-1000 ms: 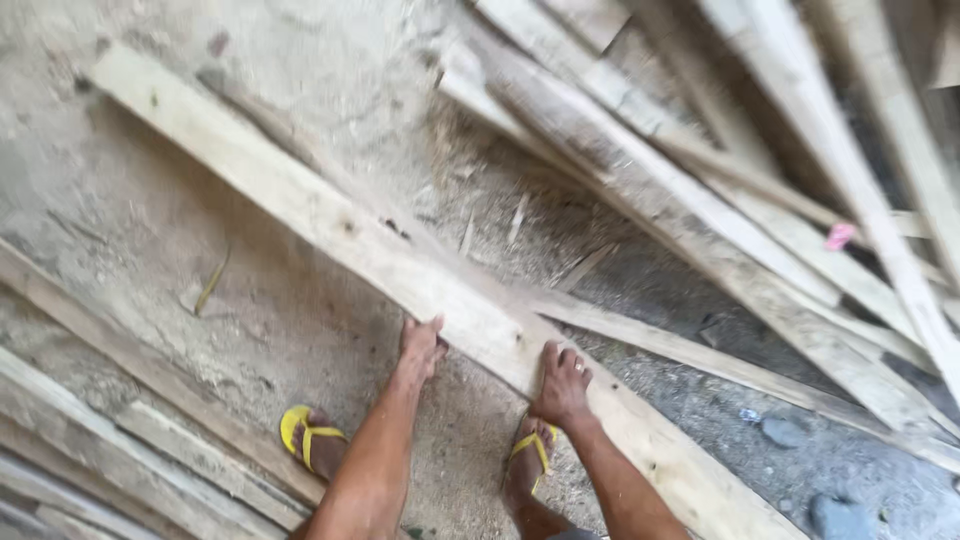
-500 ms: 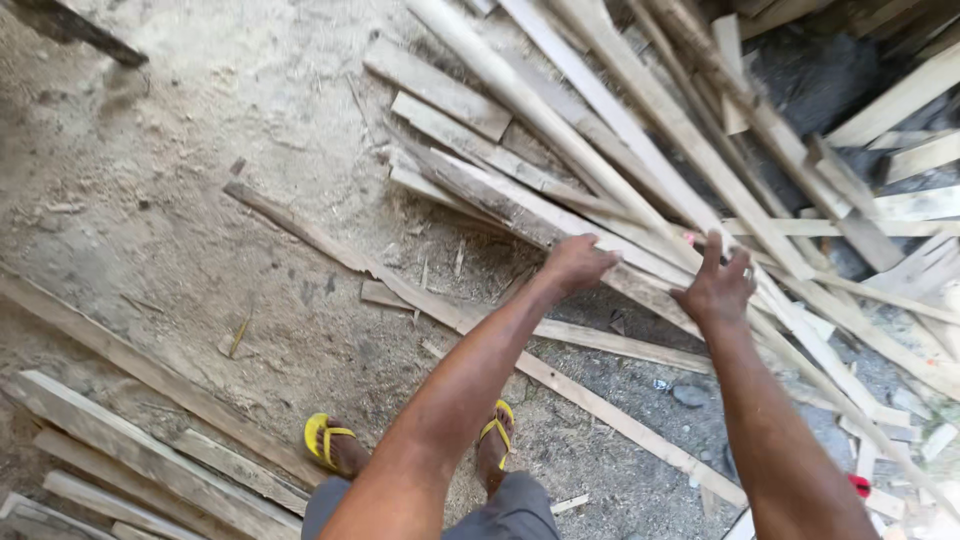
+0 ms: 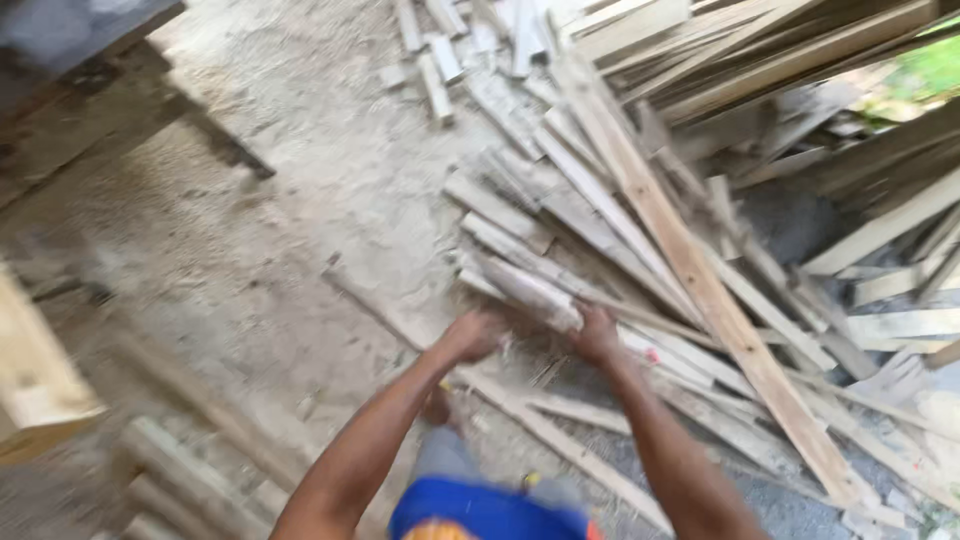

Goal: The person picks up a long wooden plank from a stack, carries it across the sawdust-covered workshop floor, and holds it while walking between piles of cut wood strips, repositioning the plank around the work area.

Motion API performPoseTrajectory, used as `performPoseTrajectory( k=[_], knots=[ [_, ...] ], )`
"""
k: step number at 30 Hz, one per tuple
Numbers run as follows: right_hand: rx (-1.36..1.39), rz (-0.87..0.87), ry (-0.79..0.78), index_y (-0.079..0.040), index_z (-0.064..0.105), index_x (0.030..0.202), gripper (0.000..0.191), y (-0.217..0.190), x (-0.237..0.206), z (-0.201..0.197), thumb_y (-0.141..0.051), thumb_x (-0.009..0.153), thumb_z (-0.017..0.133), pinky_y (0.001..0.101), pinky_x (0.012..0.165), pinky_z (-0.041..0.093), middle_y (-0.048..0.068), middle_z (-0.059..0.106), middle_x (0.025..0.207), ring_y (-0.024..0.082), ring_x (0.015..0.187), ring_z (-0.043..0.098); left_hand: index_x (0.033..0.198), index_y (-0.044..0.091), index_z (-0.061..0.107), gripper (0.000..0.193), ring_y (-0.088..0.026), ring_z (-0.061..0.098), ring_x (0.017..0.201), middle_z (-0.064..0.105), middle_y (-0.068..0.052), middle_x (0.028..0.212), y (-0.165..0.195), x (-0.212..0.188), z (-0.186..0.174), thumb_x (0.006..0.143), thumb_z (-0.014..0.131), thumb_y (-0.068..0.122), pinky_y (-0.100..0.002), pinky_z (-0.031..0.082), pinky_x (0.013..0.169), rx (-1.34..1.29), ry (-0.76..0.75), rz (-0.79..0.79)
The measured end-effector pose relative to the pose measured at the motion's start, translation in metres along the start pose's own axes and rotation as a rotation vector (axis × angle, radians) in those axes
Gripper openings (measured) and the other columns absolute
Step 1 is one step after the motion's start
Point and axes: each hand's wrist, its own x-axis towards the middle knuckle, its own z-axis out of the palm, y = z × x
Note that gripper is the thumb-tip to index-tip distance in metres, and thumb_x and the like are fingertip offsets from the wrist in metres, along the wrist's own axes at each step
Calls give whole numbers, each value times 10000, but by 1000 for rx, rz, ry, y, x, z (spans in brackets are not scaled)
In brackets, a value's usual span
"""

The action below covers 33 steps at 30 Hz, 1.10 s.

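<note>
Both my arms reach forward over a heap of pale wooden planks (image 3: pixel 600 230) lying on a dusty floor. My right hand (image 3: pixel 598 333) is closed at the near end of a short, thick plank (image 3: pixel 525 288) that points up and to the left. My left hand (image 3: pixel 472 335) is curled just below and to the left of that same plank end. Motion blur hides whether its fingers grip the wood. A long, light plank (image 3: pixel 700 280) lies diagonally across the heap to the right of my hands.
A thin strip (image 3: pixel 560 440) lies on the floor under my arms. More planks lie at the bottom left (image 3: pixel 180 470), with a pale wooden block (image 3: pixel 30 390) at the left edge. A dark wooden bench (image 3: pixel 90 70) stands at the top left. Short offcuts (image 3: pixel 440 60) lie farther away.
The view has swung up and right, from bare floor to the plank heap. My hands have left the wide plank on the floor and come together at a short plank's end.
</note>
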Motion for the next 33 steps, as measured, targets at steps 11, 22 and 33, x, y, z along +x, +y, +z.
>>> performPoseTrajectory(
  k=[11,22,33],
  knots=[
    [145,-275,-40,-145,594,1439,498,-252,177,-89,-212,947,630,414,997,575,149,653,1386,278,1144,695,1397,64,586,585,-364,545,1311,600,-208,1400,-35,-3,-252,962,628,453,-449,410,1120,-52,229,-168],
    [195,-400,-284,-148,683,1336,439,-402,362,-66,-258,911,706,401,903,617,129,761,1204,256,1001,780,1340,76,637,581,-315,660,1201,679,-186,1300,-213,-10,-372,862,721,396,-394,507,1043,-252,388,-405],
    [197,-685,-256,-101,717,1241,343,-562,635,-114,-192,911,689,389,841,608,141,766,1143,268,941,777,1346,127,640,503,-310,717,1075,706,-161,1278,-291,147,-610,909,717,364,-398,559,958,-321,522,-485]
  ],
)
